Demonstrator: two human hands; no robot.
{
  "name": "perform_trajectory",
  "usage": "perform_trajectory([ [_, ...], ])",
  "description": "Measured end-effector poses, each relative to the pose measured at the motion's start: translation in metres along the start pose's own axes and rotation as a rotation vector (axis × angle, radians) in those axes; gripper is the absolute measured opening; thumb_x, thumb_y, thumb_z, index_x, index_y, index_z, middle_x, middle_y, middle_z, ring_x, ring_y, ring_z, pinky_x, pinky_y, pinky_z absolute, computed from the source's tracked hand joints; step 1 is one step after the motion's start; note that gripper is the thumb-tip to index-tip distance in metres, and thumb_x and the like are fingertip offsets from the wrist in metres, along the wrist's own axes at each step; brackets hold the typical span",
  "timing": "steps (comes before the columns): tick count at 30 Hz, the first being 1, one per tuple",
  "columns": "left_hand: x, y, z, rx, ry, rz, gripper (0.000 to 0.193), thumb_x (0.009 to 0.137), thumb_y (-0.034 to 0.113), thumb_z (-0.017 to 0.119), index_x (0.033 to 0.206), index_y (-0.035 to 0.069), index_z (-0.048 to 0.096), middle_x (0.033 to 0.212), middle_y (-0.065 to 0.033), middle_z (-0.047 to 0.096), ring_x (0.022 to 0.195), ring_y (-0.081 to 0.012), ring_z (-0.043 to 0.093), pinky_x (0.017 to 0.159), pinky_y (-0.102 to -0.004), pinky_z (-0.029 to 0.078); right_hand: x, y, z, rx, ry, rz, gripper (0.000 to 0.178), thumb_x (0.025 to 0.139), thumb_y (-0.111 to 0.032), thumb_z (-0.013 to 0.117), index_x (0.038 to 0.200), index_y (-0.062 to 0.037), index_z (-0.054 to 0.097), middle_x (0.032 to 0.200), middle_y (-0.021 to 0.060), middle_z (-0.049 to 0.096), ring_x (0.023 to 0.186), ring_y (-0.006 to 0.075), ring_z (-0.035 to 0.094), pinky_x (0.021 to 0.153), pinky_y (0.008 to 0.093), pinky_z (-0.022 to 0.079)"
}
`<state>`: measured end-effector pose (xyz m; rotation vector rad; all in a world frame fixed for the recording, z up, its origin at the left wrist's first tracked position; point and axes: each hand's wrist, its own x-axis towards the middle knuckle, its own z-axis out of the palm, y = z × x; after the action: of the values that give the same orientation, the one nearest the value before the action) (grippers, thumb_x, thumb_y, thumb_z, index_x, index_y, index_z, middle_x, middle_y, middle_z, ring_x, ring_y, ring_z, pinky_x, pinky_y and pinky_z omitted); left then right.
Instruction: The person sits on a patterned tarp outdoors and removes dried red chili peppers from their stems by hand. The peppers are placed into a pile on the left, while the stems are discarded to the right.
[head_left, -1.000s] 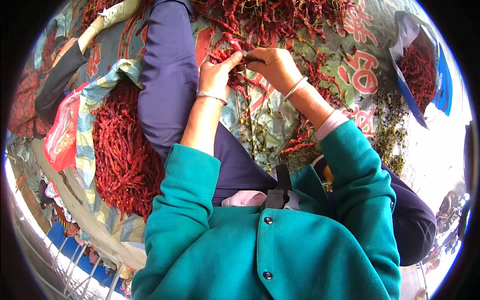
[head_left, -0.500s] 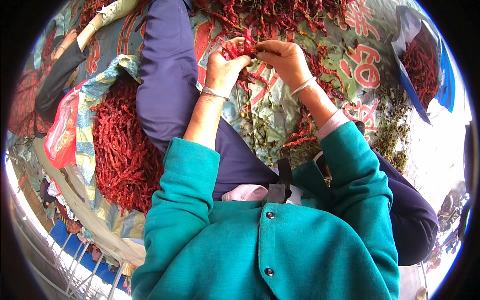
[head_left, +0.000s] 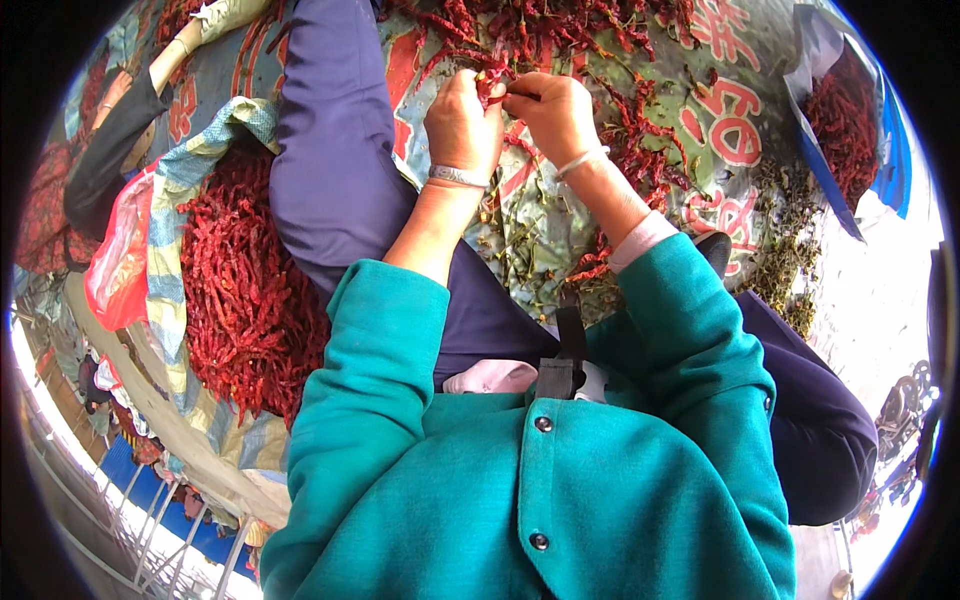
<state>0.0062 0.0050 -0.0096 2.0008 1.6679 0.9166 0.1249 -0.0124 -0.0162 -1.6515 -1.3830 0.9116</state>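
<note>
Dried red chillies [head_left: 490, 86] are gathered in my left hand [head_left: 464, 125], its fingers closed round them and its back turned up. My right hand [head_left: 557, 112] meets it from the right, thumb and forefinger pinched at the end of a chilli. Both hands hover above a printed sheet [head_left: 640, 40] strewn with loose chillies, stems and bits of leaf. Just beyond my fingers lies a heap of dried red chillies [head_left: 540, 30]. My palms and most of the held bunch are hidden.
Left of my leg, a woven sack [head_left: 165, 245] stands open, full of red chillies [head_left: 245, 300]. A red plastic bag [head_left: 122, 265] leans beside it. Another person's gloved hand [head_left: 228, 15] reaches in at upper left. A blue-and-white sack [head_left: 812, 150] of chillies lies far right, near scattered stems [head_left: 780, 260].
My left hand has turned over, so its back now faces up, and has moved slightly right. My right hand has drawn a little left and away from me, still pinching.
</note>
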Motion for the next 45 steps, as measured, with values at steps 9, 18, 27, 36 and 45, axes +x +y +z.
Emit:
perform_trajectory([
  [9,0.018,-0.008,-0.034,-1.191,0.016,-0.615,0.008,0.084,0.006,0.057,0.084,-0.002,0.059,0.076,-0.0119,0.064,0.055,-0.0182,0.059,0.046,-0.0273,0.045,-0.003,0.027,-0.047,-0.473,-0.686,0.112,0.022,0.080,-0.027,0.062,0.085,-0.0060,0.066,0.071,0.0093,0.063,0.064,0.0197,0.060,0.057,0.0332,0.049],
  [18,0.014,-0.017,-0.042,-1.184,-0.108,-0.693,0.008,0.079,0.008,0.064,0.078,0.001,0.059,0.064,-0.0056,0.058,0.048,-0.0136,0.052,0.044,-0.0261,0.044,-0.042,0.055,0.009,-0.808,-0.264,-0.053,0.012,0.075,-0.016,0.057,0.085,-0.0117,0.060,0.089,0.0115,0.061,0.084,0.0303,0.061,0.070,0.0387,0.051],
  [27,0.001,-0.015,-0.028,-0.983,-0.346,-0.719,0.016,0.070,0.006,0.074,0.080,0.002,0.063,0.068,-0.0039,0.062,0.052,-0.0101,0.054,0.047,-0.0236,0.043,-0.013,0.010,-0.010,0.741,-0.069,0.347,0.012,0.080,-0.001,0.059,0.090,0.0064,0.059,0.075,0.0109,0.063,0.062,0.0165,0.063,0.053,0.0235,0.053],
  [36,0.016,-0.009,-0.035,-0.769,0.048,-0.273,0.020,0.070,0.011,0.076,0.082,0.003,0.063,0.078,-0.0024,0.063,0.066,-0.0105,0.056,0.063,-0.0237,0.046,0.025,-0.023,0.022,0.577,-0.131,0.143,0.019,0.075,0.004,0.063,0.093,0.0051,0.057,0.076,0.0081,0.063,0.063,0.0111,0.060,0.053,0.0217,0.048],
  [45,0.033,-0.015,-0.057,-1.071,0.151,-0.515,0.008,0.077,0.002,0.066,0.079,0.001,0.059,0.067,-0.0040,0.060,0.050,-0.0100,0.052,0.045,-0.0210,0.039,0.025,0.019,0.004,-0.528,-0.529,-0.124,0.019,0.075,-0.028,0.062,0.090,-0.0167,0.068,0.079,0.0061,0.066,0.073,0.0294,0.063,0.069,0.0386,0.051],
])
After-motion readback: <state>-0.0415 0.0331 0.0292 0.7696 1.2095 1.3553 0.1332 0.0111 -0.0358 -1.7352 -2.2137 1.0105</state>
